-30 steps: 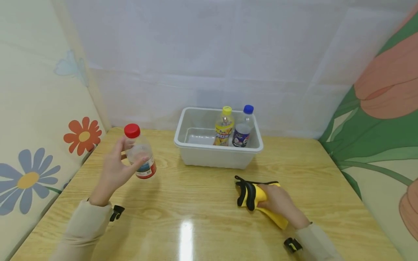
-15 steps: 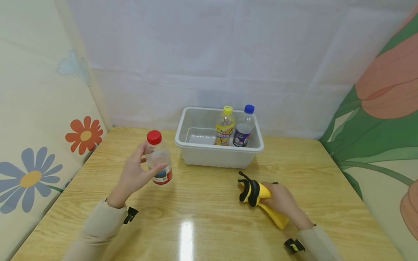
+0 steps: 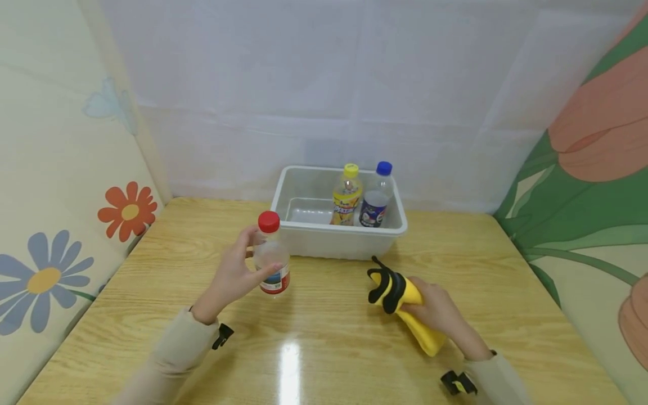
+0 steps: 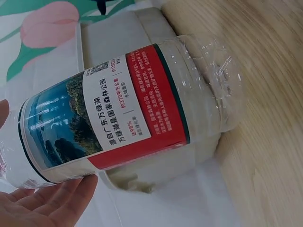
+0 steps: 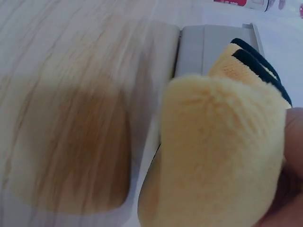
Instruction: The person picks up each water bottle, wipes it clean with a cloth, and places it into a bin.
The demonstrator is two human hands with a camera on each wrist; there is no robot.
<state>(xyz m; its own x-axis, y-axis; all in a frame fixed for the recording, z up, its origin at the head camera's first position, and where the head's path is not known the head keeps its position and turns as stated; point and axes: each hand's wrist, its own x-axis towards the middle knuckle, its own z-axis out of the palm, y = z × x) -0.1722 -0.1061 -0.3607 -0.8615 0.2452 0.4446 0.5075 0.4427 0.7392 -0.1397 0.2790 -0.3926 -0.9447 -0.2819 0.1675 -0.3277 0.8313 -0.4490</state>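
Note:
My left hand (image 3: 233,278) grips a clear plastic water bottle (image 3: 270,253) with a red cap, upright and overlapping the front left corner of the grey-white bin in the head view. In the left wrist view the bottle's label (image 4: 104,113), red, white and blue, lies close to the camera, with fingers wrapped against its underside. To the right, my right hand (image 3: 437,309) holds a bunched yellow cloth (image 3: 424,333) with black edging, just over the table. Fluffy yellow pile of the cloth (image 5: 218,146) fills much of the right wrist view.
Behind both hands, the plastic bin (image 3: 344,229) stands against the white backdrop. Inside it, on the right, are a yellow-capped bottle (image 3: 347,198) and a blue-capped bottle (image 3: 376,202). Flower-printed panels (image 3: 45,225) flank the wooden table (image 3: 334,349).
The left hand has carried the red-capped bottle rightward and slightly nearer, from the table's left side to before the bin. The right hand has stayed in place, with the cloth's bunched end shifting slightly.

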